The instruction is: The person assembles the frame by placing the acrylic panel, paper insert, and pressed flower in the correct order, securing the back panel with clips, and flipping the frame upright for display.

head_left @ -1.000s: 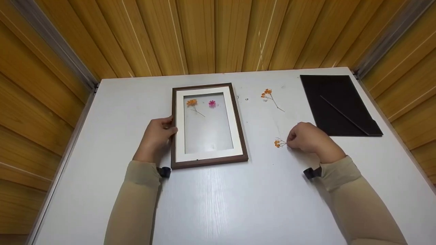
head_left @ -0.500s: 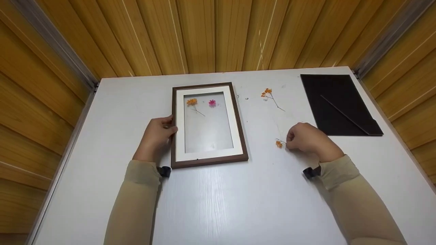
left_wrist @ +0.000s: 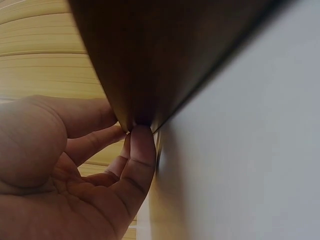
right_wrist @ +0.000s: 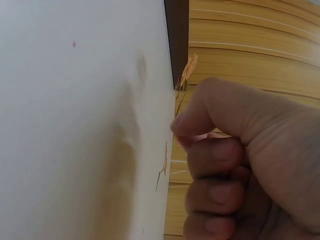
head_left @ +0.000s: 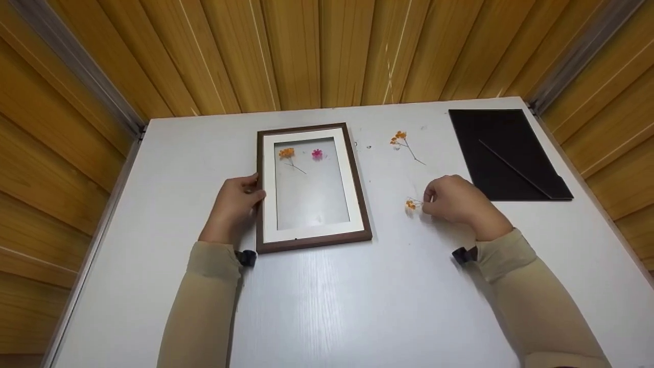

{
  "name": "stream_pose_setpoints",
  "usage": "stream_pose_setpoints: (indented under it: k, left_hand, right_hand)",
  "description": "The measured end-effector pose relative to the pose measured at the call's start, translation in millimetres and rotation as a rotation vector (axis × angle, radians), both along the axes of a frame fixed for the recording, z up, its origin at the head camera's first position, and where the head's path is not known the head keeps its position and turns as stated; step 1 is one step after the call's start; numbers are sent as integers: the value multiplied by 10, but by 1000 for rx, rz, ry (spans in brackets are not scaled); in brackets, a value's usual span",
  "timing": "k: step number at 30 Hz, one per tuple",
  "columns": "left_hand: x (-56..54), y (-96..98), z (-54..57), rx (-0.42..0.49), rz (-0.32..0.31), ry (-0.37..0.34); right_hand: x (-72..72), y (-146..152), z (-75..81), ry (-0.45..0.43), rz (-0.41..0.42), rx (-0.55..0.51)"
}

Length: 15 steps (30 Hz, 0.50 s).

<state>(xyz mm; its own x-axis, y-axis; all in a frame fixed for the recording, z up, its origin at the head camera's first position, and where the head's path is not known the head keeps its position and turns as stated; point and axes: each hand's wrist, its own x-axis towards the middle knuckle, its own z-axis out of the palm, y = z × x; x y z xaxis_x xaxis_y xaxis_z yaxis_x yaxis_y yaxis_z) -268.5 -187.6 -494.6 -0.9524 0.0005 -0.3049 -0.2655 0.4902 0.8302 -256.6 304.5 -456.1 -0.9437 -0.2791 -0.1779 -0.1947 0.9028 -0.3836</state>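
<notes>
A brown picture frame (head_left: 312, 245) with a white mat lies flat on the white table, an orange dried flower sprig (head_left: 287, 153) and a pink flower (head_left: 317, 154) inside its opening. At the frame's left side, my left hand (head_left: 234, 207) holds the edge between thumb and fingers, close up in the left wrist view (left_wrist: 85, 165). To the right of the frame, my right hand (head_left: 457, 202) pinches the stem of a second orange dried flower sprig (head_left: 410, 205), raised a little off the table. The right wrist view shows its orange head (right_wrist: 189, 69) past the thumb.
Another orange sprig (head_left: 401, 137) lies on the table (head_left: 327, 306) beyond my right hand. A black backing board (head_left: 500, 133) with a folded stand strip lies at the far right. Wooden-panelled walls (head_left: 317, 51) enclose the table's back and sides.
My right hand has lifted the sprig slightly off the table and moved it a little left and away from me. The left hand and the frame have stayed put.
</notes>
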Motion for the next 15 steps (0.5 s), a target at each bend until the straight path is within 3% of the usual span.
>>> stream_pose_setpoints:
  k: [7, 15]
  left_hand:
    - [3, 5, 9, -28, 2, 12]
    - [-3, 1, 12, -16, 1, 9]
  right_hand:
    - [-59, -382, 195, 60, 4, -78]
    - [-333, -1124, 355, 85, 4, -98]
